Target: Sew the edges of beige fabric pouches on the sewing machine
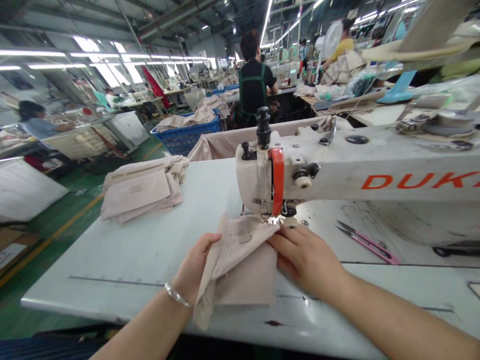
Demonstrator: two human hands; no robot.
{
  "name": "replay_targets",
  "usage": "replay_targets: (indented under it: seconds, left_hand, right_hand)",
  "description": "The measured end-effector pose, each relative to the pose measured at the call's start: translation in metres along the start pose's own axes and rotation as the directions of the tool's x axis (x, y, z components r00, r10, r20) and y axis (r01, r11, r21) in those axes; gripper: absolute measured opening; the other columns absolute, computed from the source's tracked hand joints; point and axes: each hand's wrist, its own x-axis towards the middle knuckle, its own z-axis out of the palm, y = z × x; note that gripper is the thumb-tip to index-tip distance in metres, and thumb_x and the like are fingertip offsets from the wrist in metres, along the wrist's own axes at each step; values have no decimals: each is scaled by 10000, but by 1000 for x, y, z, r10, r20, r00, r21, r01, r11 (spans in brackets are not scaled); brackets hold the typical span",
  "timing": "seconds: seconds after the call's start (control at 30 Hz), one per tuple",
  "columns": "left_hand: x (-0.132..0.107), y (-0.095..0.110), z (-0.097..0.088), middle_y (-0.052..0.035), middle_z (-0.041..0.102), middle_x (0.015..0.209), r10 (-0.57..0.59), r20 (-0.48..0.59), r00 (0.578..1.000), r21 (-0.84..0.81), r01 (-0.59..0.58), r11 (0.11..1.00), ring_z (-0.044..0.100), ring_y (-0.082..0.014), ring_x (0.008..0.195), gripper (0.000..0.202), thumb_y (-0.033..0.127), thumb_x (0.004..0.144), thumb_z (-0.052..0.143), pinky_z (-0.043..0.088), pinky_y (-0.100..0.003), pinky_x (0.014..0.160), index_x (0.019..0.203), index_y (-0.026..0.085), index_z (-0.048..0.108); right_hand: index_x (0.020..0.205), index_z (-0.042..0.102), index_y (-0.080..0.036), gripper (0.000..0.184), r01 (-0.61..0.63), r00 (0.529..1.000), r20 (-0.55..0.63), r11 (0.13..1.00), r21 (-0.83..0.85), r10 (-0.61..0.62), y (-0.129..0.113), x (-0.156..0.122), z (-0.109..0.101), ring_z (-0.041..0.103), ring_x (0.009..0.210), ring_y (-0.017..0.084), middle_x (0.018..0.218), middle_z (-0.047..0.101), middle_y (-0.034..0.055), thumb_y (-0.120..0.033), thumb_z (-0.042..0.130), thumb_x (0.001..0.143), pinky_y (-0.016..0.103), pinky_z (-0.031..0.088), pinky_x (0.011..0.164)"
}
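While left hand (pixel 194 266) grips fabric (pixel 243 260), blue basket (pixel 182 142) holds cloth (pixel 198 117).

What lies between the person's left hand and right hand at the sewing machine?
Beige fabric, folded over itself, as the head view shows; the left hand pinches its left side, and the right hand touches its right edge.

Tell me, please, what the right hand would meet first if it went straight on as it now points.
The right hand would likely first meet the layered beige fabric piece it touches, then perhaps the white, orange-lettered sewing machine, though depth there is unclear.
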Motion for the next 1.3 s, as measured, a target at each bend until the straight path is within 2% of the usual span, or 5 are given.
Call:
replay_targets:
  seconds: [0.1,0.2,0.47,1.0,1.3]
  left_hand:
    - [-11,2,-21,-72,653,752,40,-164,986,244,2,970,663,-240,728,499,536,932,371,545,-375,684,1103,121,590]
    - [-14,14,-38,-70,633,1002,451,-300,840,725,-106,680,614,-234,923,338,395,918,498,488,-419,880,1167,178,566]
    - [19,40,25,-93,402,1415,435,586,684,771,-635,-40,396,-278,1282,424,105,926,486,358,-478,1069,1308,287,506]
    - [46,59,22,-67,643,1016,316,771,553,592,-805,-36,587,-198,1022,143,93,935,464,447,-357,981,902,168,581]
    - [-23,22,38,-261,308,1495,339,642,688,742,-668,-49,323,-360,1387,967,614,799,608,368,-450,1110,1460,10,244]
  right_hand:
    - [873,657,-164,147,79,996,36,996,38,-80,-1,0,0,554,910,232,958,642,95,-163,515,909,385,470,805]
    - [843,655,-179,136,165,978,123,985,55,-171,-4,-1,-2,559,901,209,915,646,67,-185,541,917,364,461,800]
    - [864,648,-189,127,231,958,177,973,1,-227,-6,-3,-6,567,913,211,931,658,46,-236,556,937,370,454,798]
    - [1032,667,-185,155,162,964,200,984,77,-174,-6,-2,-6,569,922,206,957,662,54,-198,540,944,360,477,799]
    - [891,640,-195,76,164,944,268,978,132,-194,-13,-9,-21,560,931,218,964,647,28,-268,618,886,380,477,832]
